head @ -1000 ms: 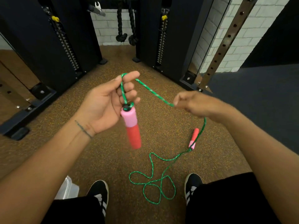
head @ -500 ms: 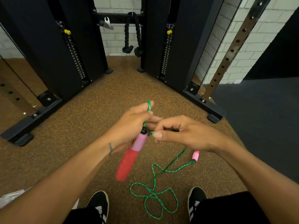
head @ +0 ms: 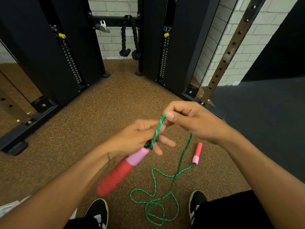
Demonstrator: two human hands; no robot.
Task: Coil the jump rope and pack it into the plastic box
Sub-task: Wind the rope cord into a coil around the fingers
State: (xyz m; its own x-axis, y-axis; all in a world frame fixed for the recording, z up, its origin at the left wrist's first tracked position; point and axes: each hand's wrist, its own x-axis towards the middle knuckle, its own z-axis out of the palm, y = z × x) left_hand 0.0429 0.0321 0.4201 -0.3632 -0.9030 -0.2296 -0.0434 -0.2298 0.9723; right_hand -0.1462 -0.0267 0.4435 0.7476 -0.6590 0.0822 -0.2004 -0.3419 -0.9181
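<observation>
Above floor loops, right hand (head: 193, 120) pinches green rope (head: 157, 131); left hand (head: 140, 138) holds handle (head: 122, 171)

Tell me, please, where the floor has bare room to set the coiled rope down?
The brown floor is bare ahead between the two black columns, and at left between the base rail and the left forearm. The dark mat at right is bare too. Crowded: between the shoes, where the jump rope's loose loops lie, the far handle just beyond.
</observation>
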